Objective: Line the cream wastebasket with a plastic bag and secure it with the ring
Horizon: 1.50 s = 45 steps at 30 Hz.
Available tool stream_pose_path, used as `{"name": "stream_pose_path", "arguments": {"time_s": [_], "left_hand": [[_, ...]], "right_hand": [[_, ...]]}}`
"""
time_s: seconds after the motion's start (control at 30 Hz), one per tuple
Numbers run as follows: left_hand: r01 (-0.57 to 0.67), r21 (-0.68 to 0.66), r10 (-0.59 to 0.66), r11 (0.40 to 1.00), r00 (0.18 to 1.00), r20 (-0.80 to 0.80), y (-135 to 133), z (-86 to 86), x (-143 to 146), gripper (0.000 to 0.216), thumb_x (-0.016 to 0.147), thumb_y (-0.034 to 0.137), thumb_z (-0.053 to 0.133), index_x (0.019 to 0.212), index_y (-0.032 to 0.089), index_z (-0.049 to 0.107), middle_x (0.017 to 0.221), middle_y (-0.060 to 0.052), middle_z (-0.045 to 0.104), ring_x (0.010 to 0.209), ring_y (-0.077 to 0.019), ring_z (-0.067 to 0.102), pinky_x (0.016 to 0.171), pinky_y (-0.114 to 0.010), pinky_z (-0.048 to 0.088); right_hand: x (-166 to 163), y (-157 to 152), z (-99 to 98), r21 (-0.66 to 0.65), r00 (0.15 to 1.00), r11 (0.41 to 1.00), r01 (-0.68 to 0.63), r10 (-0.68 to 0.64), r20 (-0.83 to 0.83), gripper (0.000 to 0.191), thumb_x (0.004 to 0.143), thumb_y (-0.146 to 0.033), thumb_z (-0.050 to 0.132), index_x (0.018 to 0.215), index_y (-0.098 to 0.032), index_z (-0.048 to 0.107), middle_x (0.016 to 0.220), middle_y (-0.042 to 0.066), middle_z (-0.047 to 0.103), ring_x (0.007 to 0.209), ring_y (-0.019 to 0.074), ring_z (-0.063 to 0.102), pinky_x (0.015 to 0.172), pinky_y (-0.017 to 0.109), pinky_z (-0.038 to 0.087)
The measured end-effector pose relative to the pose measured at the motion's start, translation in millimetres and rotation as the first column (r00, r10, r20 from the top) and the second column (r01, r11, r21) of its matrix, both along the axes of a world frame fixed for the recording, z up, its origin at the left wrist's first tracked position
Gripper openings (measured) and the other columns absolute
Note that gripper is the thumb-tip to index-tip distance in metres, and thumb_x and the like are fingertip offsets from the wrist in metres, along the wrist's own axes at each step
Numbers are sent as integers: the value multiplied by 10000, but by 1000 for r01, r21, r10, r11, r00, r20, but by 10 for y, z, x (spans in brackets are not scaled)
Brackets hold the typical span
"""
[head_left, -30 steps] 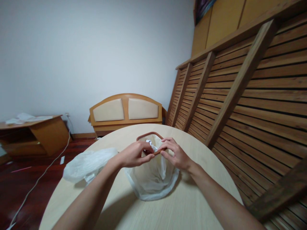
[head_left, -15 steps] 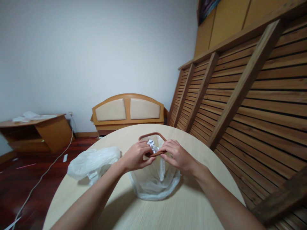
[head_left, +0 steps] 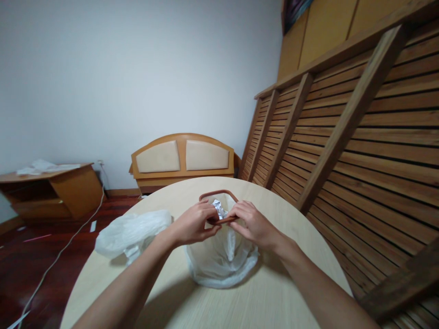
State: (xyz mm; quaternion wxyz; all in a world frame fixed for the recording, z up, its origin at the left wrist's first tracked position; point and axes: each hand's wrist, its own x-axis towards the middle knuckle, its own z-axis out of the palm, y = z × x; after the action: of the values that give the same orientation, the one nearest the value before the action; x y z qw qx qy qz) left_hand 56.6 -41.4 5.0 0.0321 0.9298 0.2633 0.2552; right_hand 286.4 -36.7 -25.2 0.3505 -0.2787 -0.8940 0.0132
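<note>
Both hands meet at the near edge of a small bin with a brown rim (head_left: 218, 195) that stands on the round tabletop (head_left: 274, 292), a little beyond its middle. A thin white liner bag (head_left: 222, 260) hangs down around the outside of the bin and spreads onto the tabletop at its foot, so the bin's walls are mostly veiled by plastic.

The left hand (head_left: 192, 225) comes in from the near left, its grip pinched together on the near rim, thumb below and fingertips curled over the top; it appears to press the plastic against the rim there. The right hand (head_left: 254, 224) mirrors it from the near right, its grip likewise clamped on the rim and the bag's edge, just beside the left. The two sets of fingertips nearly touch. Holding at one spot from both sides seems to be what keeps the loose film pinned to the rim.

A crumpled bit of white paper (head_left: 217, 208) shows inside the bin, just beyond the fingertips.

A second, bunched white bag (head_left: 132, 232) lies on the left of the tabletop, apart from the bin. Beyond the tabletop a wooden headboard (head_left: 183, 160) leans at the far wall, a low cabinet (head_left: 51, 192) stands far left, and a slatted bed frame (head_left: 360, 137) is propped along the right.
</note>
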Motion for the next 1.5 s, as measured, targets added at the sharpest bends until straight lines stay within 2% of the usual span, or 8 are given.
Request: {"name": "stream_pose_path", "arguments": {"time_s": [0.27,0.53,0.67,0.77,0.83,1.13,1.3,1.5], "left_hand": [[18,-39,-18,999,1000,15,3,-12,-21,81,871,229,600,807,193,567,795,-8,642,800,-182,611,1019,-413,395],[10,-30,-9,999,999,41,-16,9,-31,139,912,320,593,884,190,631,826,-36,664,835,-201,604,943,-392,462],[14,-40,-12,999,999,53,-46,38,-24,203,961,329,519,863,185,624,812,-42,661,811,-190,604,891,-366,470],[5,-42,-3,999,998,63,-49,42,-22,227,968,338,507,837,176,596,802,-47,648,789,-186,589,806,-334,470],[10,-34,-7,999,997,74,-40,34,-24,233,971,340,503,826,175,583,795,-44,646,777,-180,586,816,-338,464],[34,28,-37,999,993,109,-1,22,-63,230,980,323,498,817,182,579,781,-38,637,776,-179,582,823,-338,461],[29,101,-40,994,993,113,11,44,-79,222,968,326,516,821,181,596,792,-56,628,802,-190,574,794,-332,458],[3,166,-24,986,992,126,41,24,-98,214,970,334,540,850,179,625,812,-54,648,823,-186,600,921,-379,449]], "right_hand": [[-6,-9,11,-26,998,1000,8,-10,-58,84,869,-166,688,920,-211,639,940,33,690,948,217,605,886,385,431],[-46,-33,38,-17,993,999,-31,29,-118,98,841,-165,693,913,-224,663,896,27,701,922,220,623,885,401,466],[62,52,4,32,977,997,-70,75,-199,266,830,-261,721,1085,-230,651,1061,69,690,1090,257,593,984,453,457],[191,170,-66,23,969,999,-30,34,-243,441,833,-353,722,1234,-223,593,1226,116,630,1188,283,552,1037,501,436],[255,238,-117,-5,966,1000,-14,12,-257,473,849,-396,706,1270,-223,576,1293,126,599,1235,286,533,1069,518,418],[217,197,-145,26,937,997,-73,77,-340,143,943,-318,606,1043,-248,681,1192,97,652,1156,243,600,1003,457,483],[164,164,-140,38,929,997,-70,79,-362,116,953,-285,580,1027,-251,663,1168,96,648,1145,251,599,988,468,492],[140,172,-163,81,917,996,-31,61,-394,132,948,-263,585,1047,-260,673,1190,91,625,1164,250,582,998,474,487]]}}
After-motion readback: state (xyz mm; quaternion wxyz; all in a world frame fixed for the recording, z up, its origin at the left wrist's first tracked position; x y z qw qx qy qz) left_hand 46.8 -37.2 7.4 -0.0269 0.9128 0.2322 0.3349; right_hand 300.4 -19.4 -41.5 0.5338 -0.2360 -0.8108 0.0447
